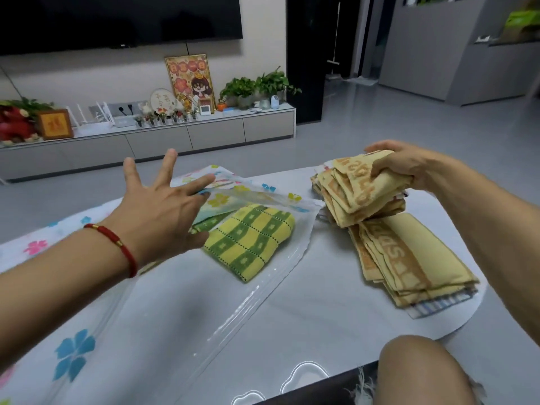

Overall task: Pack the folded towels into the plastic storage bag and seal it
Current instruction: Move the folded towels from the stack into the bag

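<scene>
A person seated at a low grey worktop packed folded towels into a clear plastic storage bag printed with coloured flowers. The left hand, fingers spread wide apart, lifted the bag's upper layer at its open mouth; its fingertips pressed the film, and the thumb disappeared behind the edge of a green-and-yellow checked towel. That towel lay partly inside the mouth, its far end blurred under the plastic, its near corner resting on the lower flap. A red cord bracelet circled the left wrist.

The right hand was clamped on a folded yellow towel with orange lettering, held tilted above the far end of a stack of similar yellow towels at the worktop's right side. The lettering was bent by the folds and could not be read. A striped blue-and-white cloth showed only as an edge beneath the stack, and how many towels the stack held could not be told.

The bag's near end ran out of view at the lower left. A bare knee rose at the bottom right. Behind, a long cabinet carried plants and framed pictures under a dark screen, cut off at the top.
</scene>
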`<state>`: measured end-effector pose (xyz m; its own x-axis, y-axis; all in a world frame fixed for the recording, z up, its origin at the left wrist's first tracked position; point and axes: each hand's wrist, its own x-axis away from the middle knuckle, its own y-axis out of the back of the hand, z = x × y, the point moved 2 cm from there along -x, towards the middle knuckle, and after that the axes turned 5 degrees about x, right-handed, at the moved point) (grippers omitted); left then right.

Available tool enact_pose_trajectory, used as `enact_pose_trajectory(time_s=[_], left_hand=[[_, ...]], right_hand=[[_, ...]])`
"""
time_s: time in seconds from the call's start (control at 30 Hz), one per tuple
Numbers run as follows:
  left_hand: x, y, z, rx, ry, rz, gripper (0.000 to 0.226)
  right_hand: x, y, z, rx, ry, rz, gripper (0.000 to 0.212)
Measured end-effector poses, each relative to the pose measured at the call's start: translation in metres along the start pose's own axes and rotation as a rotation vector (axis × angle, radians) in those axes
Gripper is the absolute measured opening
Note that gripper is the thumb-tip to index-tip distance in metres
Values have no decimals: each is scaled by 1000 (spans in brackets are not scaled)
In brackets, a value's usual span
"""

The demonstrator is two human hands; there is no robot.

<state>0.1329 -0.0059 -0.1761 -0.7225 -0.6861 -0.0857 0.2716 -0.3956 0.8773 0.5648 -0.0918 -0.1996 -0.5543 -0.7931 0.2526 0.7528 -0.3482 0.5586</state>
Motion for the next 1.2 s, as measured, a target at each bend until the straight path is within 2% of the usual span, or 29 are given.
enact_pose_trajectory(time_s=[0.07,0.2,0.37,0.47,0.53,0.6,0.67,0.7,0.8,0.9,1.07,1.2], left_hand=[[-1,9,6,56,9,10,86],[-2,21,15,164,12,49,87],[0,36,26,269,44,40,83],[3,42,28,291,45,47,77],[3,44,29,286,48,50,74],[3,45,31,272,51,53,73],[2,46,33,255,48,46,74],[1,45,34,250,45,40,75],[2,41,33,246,32,27,79],[4,37,28,259,26,16,79],[4,34,22,276,19,-1,78],[2,28,19,282,25,-14,80]], right_hand=[[35,-1,0,-114,79,-6,50],[108,-13,7,-334,128,165,45],[165,-75,28,-276,70,587,46],[166,-147,47,-256,100,678,50],[147,-192,59,-441,144,578,53],[120,-229,59,-555,174,324,51],[95,-260,45,-382,163,40,48],[88,-274,34,-300,115,-26,47],[77,-298,12,-300,6,-90,46],[74,-296,10,-238,54,-117,48],[85,-304,8,138,64,-114,64],[80,-314,23,160,112,-124,57]])
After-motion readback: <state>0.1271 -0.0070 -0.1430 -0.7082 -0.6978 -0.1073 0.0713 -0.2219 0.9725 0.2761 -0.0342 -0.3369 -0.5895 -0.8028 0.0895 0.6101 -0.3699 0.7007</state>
